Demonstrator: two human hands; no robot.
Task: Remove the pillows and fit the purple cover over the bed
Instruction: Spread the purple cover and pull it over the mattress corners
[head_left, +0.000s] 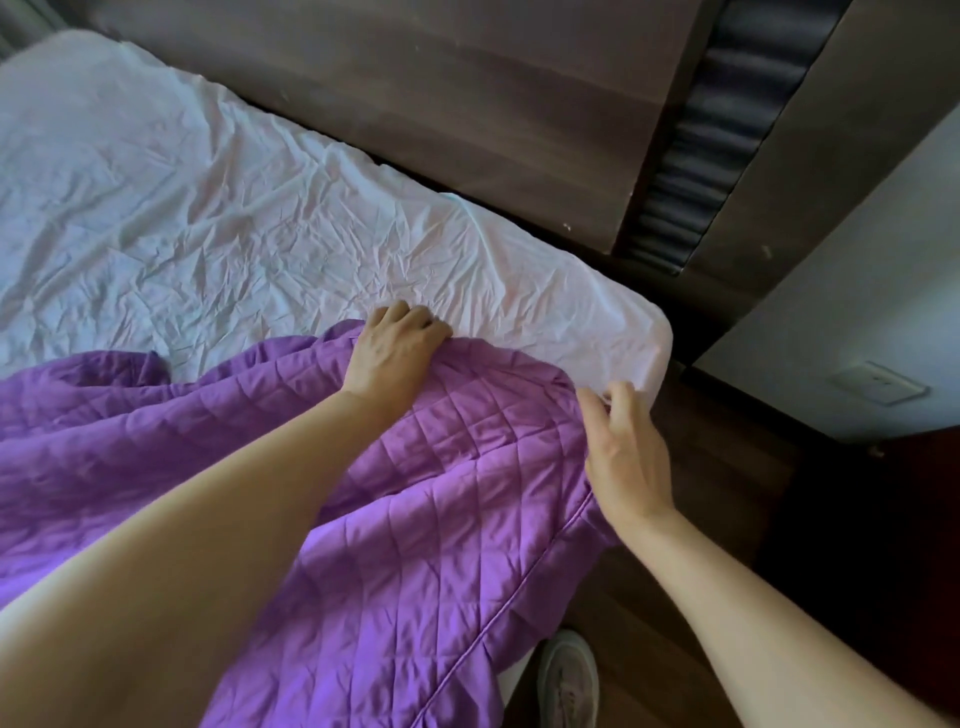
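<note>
Under the left hand (395, 348): top edge of the purple cover (415, 519), bunched. Its fingers (415, 317) curl tight over the fold, knuckles down on the white sheet (208, 208). The right hand (626, 452) sits at the cover's side hem, just short of the bed (649, 332) corner. Fingers are half-curled, thumb and forefinger close together at the hem; cannot tell if cloth is actually pinched.

Beyond both sets of fingertips: bare wrinkled sheet, running up to the dark headboard (467, 104). Behind the fingers, toward the person: cover heaped and creased, its right side spilling off the mattress edge toward the floor, shoe (569, 680) below it.

Progress, as a judgement: no pillows on the part of the bed in view, so removal looks done. Cover is on the bed but spread over the near part only. The head end and the corner past the right fingertips are not yet covered. Left to do: draw the edge up to the headboard, seat it over the corner, smooth the creases. Far side is out of view, state unknown.
</note>
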